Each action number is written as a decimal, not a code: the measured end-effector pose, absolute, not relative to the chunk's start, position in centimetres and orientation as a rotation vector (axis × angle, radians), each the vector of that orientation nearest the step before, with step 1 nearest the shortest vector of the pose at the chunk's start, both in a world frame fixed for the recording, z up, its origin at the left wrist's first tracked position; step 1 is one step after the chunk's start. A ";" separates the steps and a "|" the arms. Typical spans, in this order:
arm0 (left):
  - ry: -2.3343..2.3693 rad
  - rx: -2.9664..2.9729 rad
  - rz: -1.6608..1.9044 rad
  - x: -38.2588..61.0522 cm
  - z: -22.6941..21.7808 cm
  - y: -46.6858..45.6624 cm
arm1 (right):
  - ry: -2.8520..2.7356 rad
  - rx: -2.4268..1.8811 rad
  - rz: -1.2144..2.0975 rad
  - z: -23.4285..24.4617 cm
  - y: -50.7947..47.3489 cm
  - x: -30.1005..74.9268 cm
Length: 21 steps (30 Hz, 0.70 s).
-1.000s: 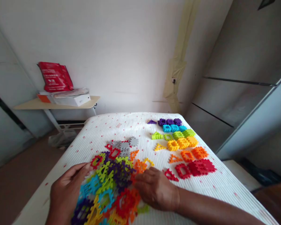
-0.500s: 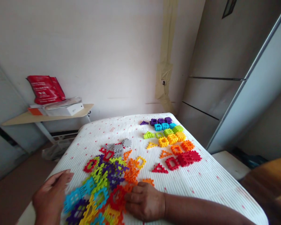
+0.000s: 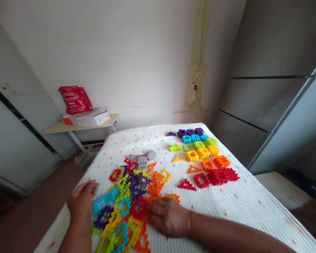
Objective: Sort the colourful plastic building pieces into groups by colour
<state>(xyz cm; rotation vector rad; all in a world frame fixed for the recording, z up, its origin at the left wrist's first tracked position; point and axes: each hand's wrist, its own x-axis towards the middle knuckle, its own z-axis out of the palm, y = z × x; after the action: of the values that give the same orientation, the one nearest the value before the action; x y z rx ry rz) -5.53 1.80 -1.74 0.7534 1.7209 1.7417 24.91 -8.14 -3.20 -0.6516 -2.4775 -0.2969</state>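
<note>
Red, purple, lime, blue, yellow and orange plastic pieces with toothed edges lie in a loose mixed pile [image 3: 137, 186] in front of you, spread between your two hands. Your right hand [image 3: 170, 216] is down at the pile's right edge, fingers curled over beside a red piece [image 3: 139, 208]; whether they grip anything cannot be told, since the fingertips are hidden. An orange piece [image 3: 173, 198] shows just past its knuckles. Your left hand [image 3: 81, 198] is loose, fingers half bent, just beside the pile's left side, near some blue pieces [image 3: 105, 200].

At the pile's far end you have a cluster of grey pieces [image 3: 142, 160]. Over to your right, sorted stacks run in rows by colour: red stacks [image 3: 218, 176] nearest you, then orange stacks [image 3: 222, 161], yellow stacks [image 3: 203, 152], lime stacks [image 3: 198, 144], blue stacks [image 3: 195, 138] and, farthest off, purple stacks [image 3: 190, 132]. A red triangle [image 3: 186, 188] lies flat at the left end of the nearest row.

Everything rests on a white ribbed cover [image 3: 226, 196] flecked with red. Beyond it, to your left, a small table [image 3: 52, 129] bears a white box [image 3: 96, 119] and a red bag [image 3: 74, 100].
</note>
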 end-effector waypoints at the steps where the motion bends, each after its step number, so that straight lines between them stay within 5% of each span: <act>1: 1.737 0.763 1.754 -5.4 -1.9 1.8 | -2.480 -0.651 -0.285 -3.1 -8.2 24.9; 21: 1.788 0.849 1.695 -5.3 -2.7 2.1 | -2.574 -0.664 -0.242 -2.6 -8.3 25.1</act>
<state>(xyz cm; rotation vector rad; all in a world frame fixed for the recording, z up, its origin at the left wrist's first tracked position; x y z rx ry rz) -5.30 2.13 -2.74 0.8489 1.7883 1.6954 25.13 -8.31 -2.63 -0.6637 -2.5743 -0.2424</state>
